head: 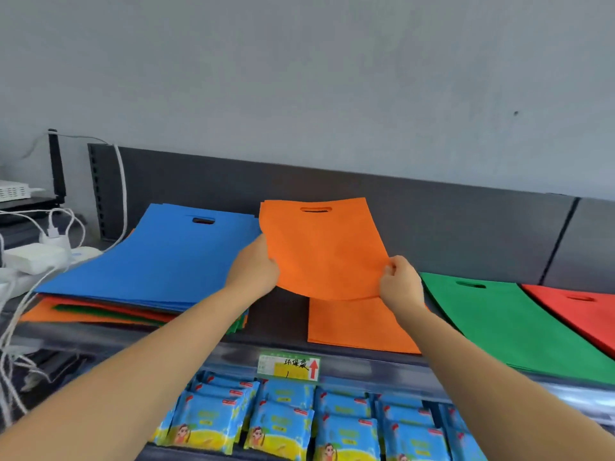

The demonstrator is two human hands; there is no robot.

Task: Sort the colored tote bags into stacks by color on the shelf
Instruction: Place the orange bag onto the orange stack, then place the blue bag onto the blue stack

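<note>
one orange bag hangs pinched by left hand and right hand.

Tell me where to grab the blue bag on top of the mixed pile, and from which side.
I'd pinch the blue bag at its near edge, coming from the front: it lies flat, that edge faces you, and its handle slot sits at the far end. Free a hand first; the left hand and right hand both hold the orange bag.
</note>
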